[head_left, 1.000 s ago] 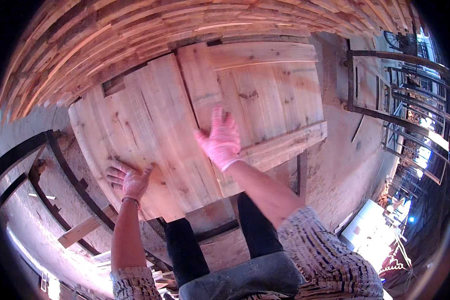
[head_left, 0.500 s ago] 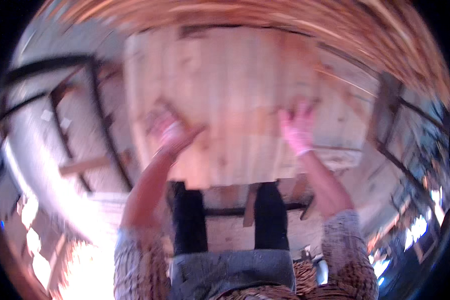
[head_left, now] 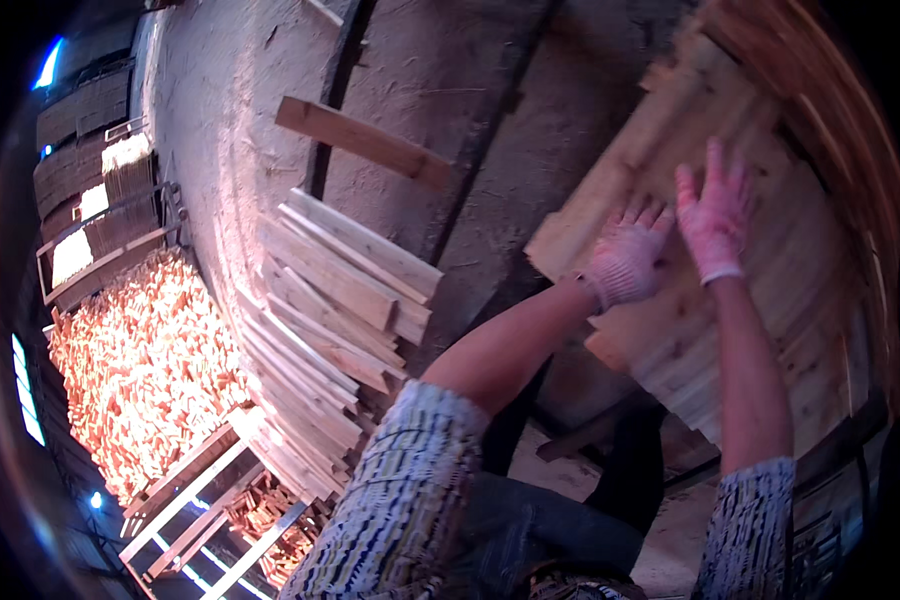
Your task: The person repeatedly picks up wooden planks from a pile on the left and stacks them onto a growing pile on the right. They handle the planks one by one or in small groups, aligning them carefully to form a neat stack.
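The fingers of the right hand (head_left: 715,215) are spread apart; those of the left hand (head_left: 630,255) are straight, only slightly apart, and its thumb we cannot make out well. Both gloved hands are flat over the panel (head_left: 800,280), at the right of our view; how hard they press, we cannot tell. The right forearm (head_left: 755,390) hides some of it, and the stack (head_left: 820,80) beyond is blurred. In the earlier frame we saw the hands well apart; now they are just beside each other, and planks (head_left: 330,270) and a wood heap (head_left: 150,370) show more fully at left.
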Demonstrator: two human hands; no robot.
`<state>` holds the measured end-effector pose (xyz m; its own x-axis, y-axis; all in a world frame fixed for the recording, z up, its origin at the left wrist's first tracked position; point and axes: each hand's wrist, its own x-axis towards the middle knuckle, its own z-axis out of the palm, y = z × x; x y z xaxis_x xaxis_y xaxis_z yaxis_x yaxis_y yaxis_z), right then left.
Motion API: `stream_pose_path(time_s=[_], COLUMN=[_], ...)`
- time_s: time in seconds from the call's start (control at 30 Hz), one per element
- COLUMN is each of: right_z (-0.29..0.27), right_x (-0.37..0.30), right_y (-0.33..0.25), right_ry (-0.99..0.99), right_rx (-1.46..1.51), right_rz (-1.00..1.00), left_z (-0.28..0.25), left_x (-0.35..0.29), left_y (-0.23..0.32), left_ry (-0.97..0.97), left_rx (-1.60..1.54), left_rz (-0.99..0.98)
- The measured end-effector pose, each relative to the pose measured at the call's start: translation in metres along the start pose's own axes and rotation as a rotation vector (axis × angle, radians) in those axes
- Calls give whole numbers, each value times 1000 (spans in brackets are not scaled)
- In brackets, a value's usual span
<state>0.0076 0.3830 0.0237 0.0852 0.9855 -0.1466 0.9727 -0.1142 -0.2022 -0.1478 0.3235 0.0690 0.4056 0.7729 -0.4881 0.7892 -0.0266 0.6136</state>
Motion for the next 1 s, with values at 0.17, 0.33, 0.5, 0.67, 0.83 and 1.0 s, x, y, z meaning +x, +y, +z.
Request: stream_pose_path(time_s=[0.17,0.33,0.5,0.67,0.83,1.0], right_z=[40,58,58,45,48,46], right_x=[16,12,12,10,15,17], right_y=[-16,-15,-7,-7,-14,1], right_ry=[113,176,254,193,148,99], right_rx=[-487,-394,-325,-397,-459,-541], right_rz=[95,13,-100,-110,-112,-83], left_z=[-69,-141,-156,-141,-184,-273], left_x=[-93,-142,-119,-74,-107,-227], left_y=[-142,-389,-512,-499,-451,-424], left_ry=[732,813,531,313,893,894], left_rx=[-593,-741,-440,-230,-1067,-1066], left_rz=[-398,-930,-1034,-959,-880,-729])
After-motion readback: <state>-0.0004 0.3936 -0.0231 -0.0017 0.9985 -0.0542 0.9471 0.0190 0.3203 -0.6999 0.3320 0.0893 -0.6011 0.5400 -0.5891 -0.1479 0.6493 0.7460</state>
